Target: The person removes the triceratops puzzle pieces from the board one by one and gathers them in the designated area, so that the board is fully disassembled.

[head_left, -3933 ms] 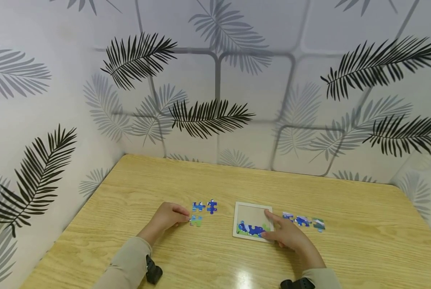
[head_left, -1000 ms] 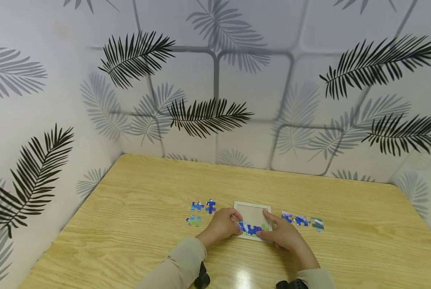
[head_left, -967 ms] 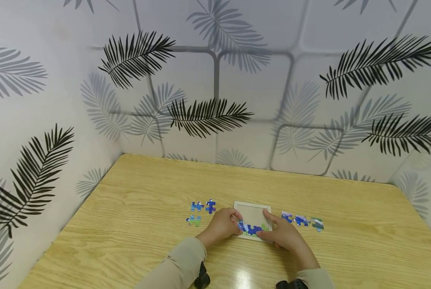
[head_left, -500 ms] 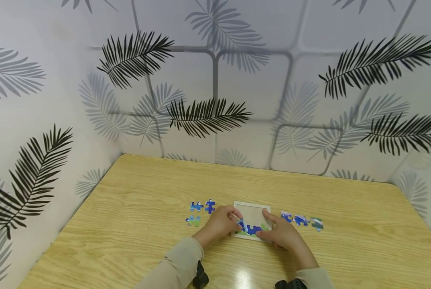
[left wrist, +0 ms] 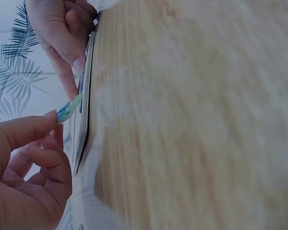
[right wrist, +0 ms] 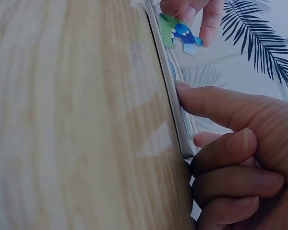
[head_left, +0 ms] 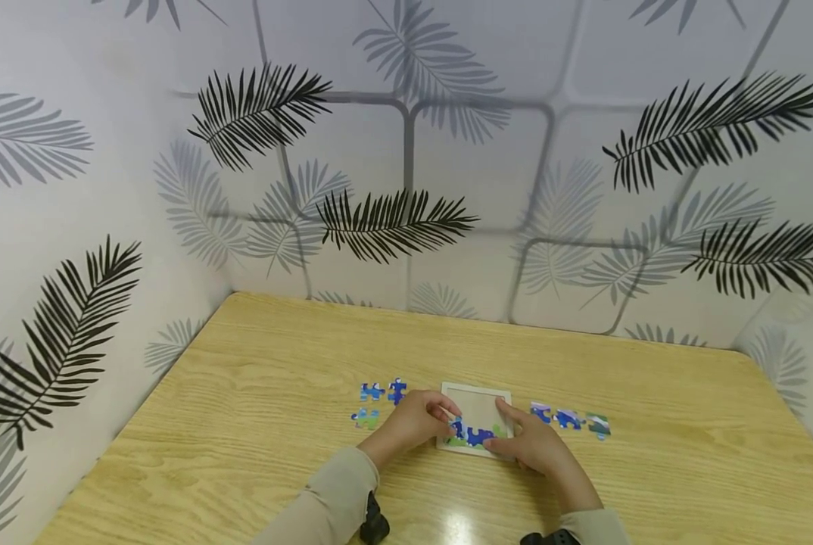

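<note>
My left hand [head_left: 416, 418] pinches a blue and green jigsaw piece [right wrist: 181, 34] between thumb and fingers. The piece is tilted up at the left side of a pale-framed puzzle tray [head_left: 476, 387]; it also shows edge-on, as a thin puzzle piece [left wrist: 68, 109], in the left wrist view. My right hand [head_left: 539, 443] holds the tray's right side, thumb on the near rim and index finger on the far part, other fingers curled beside it. More blue and green pieces [head_left: 480, 436] lie along the tray's near side, partly hidden by the hands.
Three loose pieces, one a blue and green piece [head_left: 366, 418], lie left of the tray. Right of it, more loose pieces [head_left: 570, 418] lie in a row. The wooden table [head_left: 277, 363] meets a leaf-patterned wall [head_left: 475, 265].
From the loose pieces at left, my left hand has moved right to the tray. Over the last second it has tilted up the piece at the tray's left. The right hand stays.
</note>
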Motion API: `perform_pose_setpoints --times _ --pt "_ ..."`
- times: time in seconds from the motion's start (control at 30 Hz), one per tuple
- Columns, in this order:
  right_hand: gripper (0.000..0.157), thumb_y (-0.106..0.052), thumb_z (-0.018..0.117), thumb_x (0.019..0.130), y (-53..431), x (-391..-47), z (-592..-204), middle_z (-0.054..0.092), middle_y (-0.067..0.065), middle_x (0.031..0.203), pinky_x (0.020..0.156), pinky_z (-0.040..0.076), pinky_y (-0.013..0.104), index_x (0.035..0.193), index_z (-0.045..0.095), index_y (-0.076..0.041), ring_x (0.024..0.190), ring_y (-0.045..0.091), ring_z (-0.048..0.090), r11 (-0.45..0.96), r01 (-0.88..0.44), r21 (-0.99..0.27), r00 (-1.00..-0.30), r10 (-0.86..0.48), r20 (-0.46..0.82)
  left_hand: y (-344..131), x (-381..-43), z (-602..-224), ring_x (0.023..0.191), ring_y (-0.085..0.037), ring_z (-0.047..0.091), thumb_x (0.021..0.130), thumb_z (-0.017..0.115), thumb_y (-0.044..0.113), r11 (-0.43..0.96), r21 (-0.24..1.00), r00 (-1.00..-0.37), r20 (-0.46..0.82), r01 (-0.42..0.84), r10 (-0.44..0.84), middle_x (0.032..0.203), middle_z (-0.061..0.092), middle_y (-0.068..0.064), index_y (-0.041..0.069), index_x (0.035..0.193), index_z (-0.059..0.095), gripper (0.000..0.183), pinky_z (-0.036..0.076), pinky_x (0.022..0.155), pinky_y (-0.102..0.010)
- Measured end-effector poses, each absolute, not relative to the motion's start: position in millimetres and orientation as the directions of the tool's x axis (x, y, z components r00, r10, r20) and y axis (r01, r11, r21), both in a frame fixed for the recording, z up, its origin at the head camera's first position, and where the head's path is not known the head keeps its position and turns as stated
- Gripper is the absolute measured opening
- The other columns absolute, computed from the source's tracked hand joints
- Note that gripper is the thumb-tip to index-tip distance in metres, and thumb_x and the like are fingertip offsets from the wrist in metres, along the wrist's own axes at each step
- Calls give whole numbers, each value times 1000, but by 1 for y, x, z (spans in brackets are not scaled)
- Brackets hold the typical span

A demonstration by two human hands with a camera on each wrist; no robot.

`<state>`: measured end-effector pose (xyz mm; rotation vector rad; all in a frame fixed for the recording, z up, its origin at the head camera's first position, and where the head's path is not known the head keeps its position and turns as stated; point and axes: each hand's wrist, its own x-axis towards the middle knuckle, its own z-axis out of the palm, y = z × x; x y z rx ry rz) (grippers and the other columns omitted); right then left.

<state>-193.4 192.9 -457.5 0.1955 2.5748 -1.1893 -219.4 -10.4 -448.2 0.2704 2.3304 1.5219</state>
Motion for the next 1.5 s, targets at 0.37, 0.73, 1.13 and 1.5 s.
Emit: perform_pose_setpoints --times 0.37,0.73,1.13,1.5 --pt "80 -29 79 77 193 -191 -459 49 30 126 44 33 25 145 39 -16 41 11 36 647 237 -725 -948 -11 -319 -23 -220 -457 61 -12 47 78 73 0 347 937 -938 -148 -32 314 72 57 0 7 92 71 16 39 53 -24" --pt "78 -26 78 78 195 -193 -456 45 30 130 45 33 25 145 38 -17 42 10 34 644 229 -730 -950 -16 -312 -67 -231 -450 75 -13 52 80 71 0 308 946 -956 -174 -95 238 84 60 -3 1 99 69 19 45 64 -24" --pt "79 -27 78 78 196 -193 -459 46 30 129 45 33 25 145 37 -17 41 10 34 645 225 -731 -950 -22 -312 -80 -229 -453 76 -14 47 81 69 -3 419 906 -963 -170 -70 208 90 64 -3 2 89 71 10 42 63 -22" --pt "79 -27 78 77 197 -194 -459 44 29 132 46 34 25 145 39 -17 42 11 35 633 239 -737 -947 -15 -320 -78 -230 -454 70 -13 50 77 71 -6 425 903 -971 -148 -55 188 77 58 -2 0 90 70 14 43 60 -23"
